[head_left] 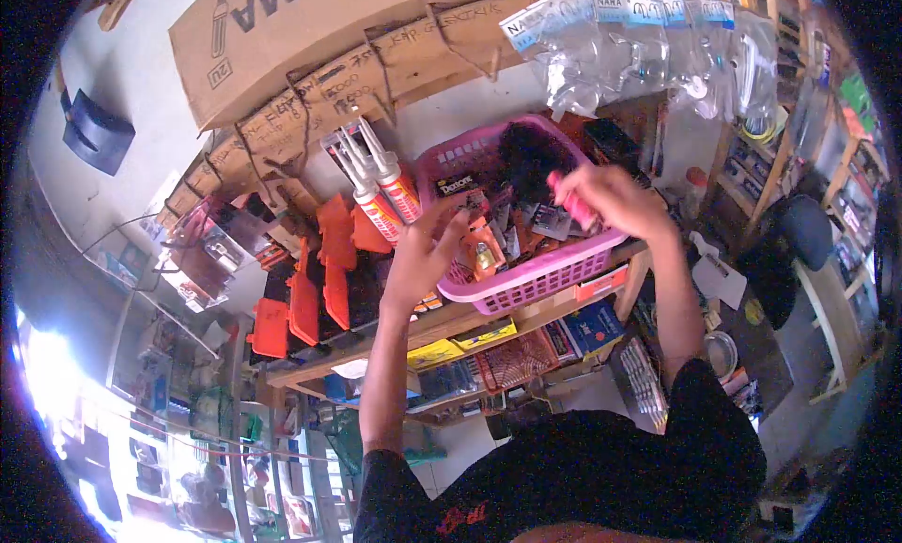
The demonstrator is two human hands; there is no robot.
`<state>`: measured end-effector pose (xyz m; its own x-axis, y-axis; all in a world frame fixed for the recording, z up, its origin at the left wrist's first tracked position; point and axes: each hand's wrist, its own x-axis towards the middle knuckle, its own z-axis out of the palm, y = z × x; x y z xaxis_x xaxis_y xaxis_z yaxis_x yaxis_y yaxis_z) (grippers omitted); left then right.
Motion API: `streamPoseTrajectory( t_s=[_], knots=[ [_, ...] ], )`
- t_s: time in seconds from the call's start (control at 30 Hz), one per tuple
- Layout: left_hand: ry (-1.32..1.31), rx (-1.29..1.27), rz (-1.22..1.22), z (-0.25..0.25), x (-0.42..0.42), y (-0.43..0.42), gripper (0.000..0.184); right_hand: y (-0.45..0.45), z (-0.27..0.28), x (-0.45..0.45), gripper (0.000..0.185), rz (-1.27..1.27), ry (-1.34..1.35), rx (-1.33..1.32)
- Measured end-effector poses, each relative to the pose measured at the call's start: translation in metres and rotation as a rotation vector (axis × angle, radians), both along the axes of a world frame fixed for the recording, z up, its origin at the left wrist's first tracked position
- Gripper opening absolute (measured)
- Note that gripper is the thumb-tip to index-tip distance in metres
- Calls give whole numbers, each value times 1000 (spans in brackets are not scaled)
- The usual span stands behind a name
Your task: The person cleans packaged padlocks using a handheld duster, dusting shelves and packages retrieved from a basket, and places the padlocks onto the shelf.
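Sealant tubes (378, 209) lean just beyond the left hand (427, 261), fingers loosely bent at the pink basket (554, 278); whether it grips anything, I cannot tell. Rightward, the right hand (625, 202) clasps a pink object (571, 198) over the basket, its long axis slanting from upper left to lower right.

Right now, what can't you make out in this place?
All in the head view:
Pink item: partly covered by the right hand, so its kind is unclear.
Pink basket: floor hidden under packets, whose small print is too small.
Left hand: blurred; contact with goods uncertain.
Cardboard: lettering cut off by upper edge.
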<state>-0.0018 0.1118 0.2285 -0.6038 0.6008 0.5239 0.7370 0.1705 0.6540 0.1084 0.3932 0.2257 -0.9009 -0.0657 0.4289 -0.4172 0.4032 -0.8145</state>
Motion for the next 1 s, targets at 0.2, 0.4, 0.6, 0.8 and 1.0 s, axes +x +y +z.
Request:
streamPoseTrajectory(
  t_s=[0.2, 0.4, 0.6, 0.8, 1.0],
  knots=[
    [185, -147, -97, -6, -7, 49, 34, 46, -11, -2, 59, 83, 151, -742],
    [77, -598, 45, -21, -56, 100, 48, 15, -41, -1, 53, -25, 349, -734],
    [164, -748, -83, -99, -190, 138, 67, 21, -44, 8, 43, -23, 198, -626],
    [409, -804, 9, -123, -150, 194, 90, 21, -42, 7, 40, -16, 214, -751],
    [411, -868, 35, -148, -116, 200, 113, 21, -46, 7, 37, -48, 237, -750]
  ],
)
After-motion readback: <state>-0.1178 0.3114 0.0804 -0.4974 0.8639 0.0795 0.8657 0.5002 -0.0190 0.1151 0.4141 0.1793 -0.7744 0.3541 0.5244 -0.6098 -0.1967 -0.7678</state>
